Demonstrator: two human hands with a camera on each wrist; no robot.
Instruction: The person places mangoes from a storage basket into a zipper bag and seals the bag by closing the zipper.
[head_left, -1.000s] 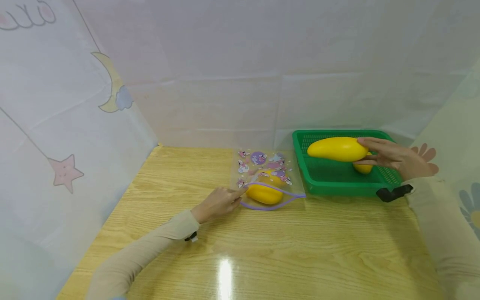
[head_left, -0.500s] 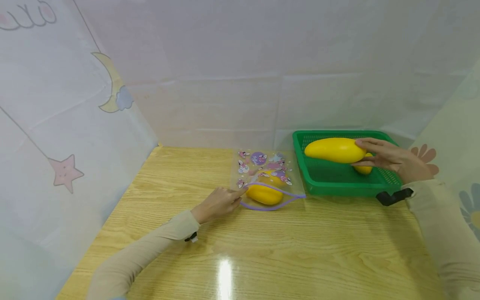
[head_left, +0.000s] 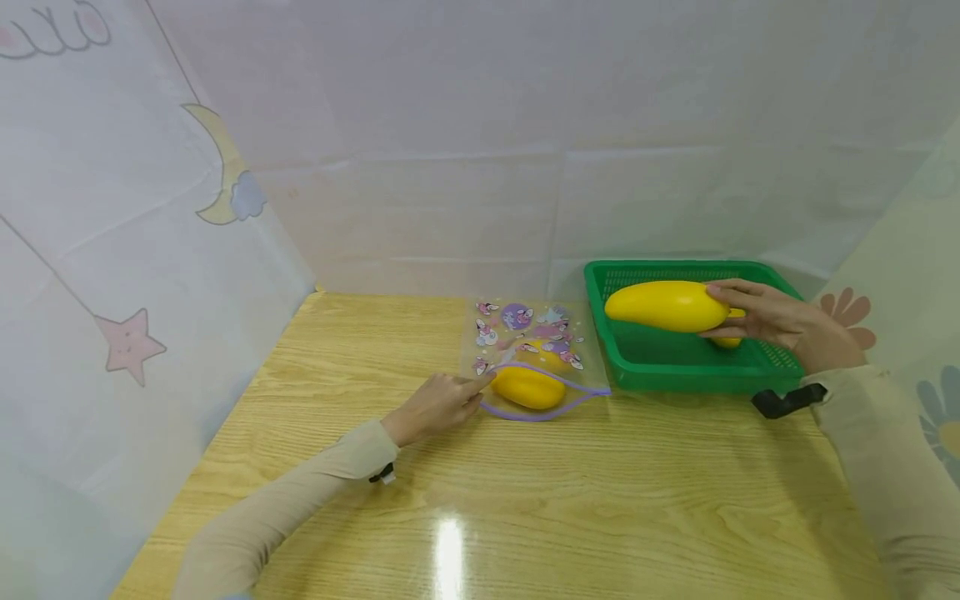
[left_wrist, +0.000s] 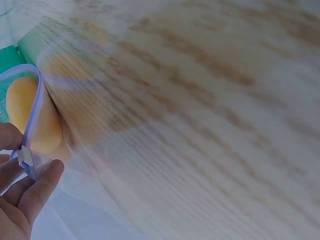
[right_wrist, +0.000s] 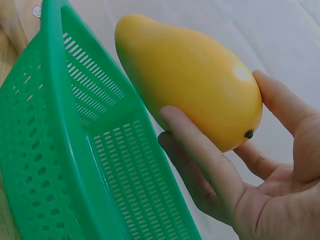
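Note:
In the head view my right hand (head_left: 780, 321) holds a yellow mango (head_left: 660, 306) by its right end, above the green basket. The right wrist view shows the mango's small dark stem spot (right_wrist: 249, 134) between thumb and fingers. Another mango (head_left: 726, 342) sits in the basket, partly hidden by the held one. My left hand (head_left: 441, 405) pinches the left corner of a clear printed zip bag (head_left: 516, 316) at its white slider (left_wrist: 25, 156). The bag's purple-edged mouth gapes toward me. Inside lie a mango (head_left: 528, 388) near the mouth and another yellow one (head_left: 546, 357) behind it.
The green slotted basket (head_left: 675, 379) stands right of the bag, near the back wall (head_left: 450, 208). A wooden table (head_left: 570, 508) lies beneath everything. Printed cloth walls close in the left, back and right sides.
My right hand has shifted the held mango slightly left and down over the basket, covering more of the mango there. The left hand and bag have stayed still.

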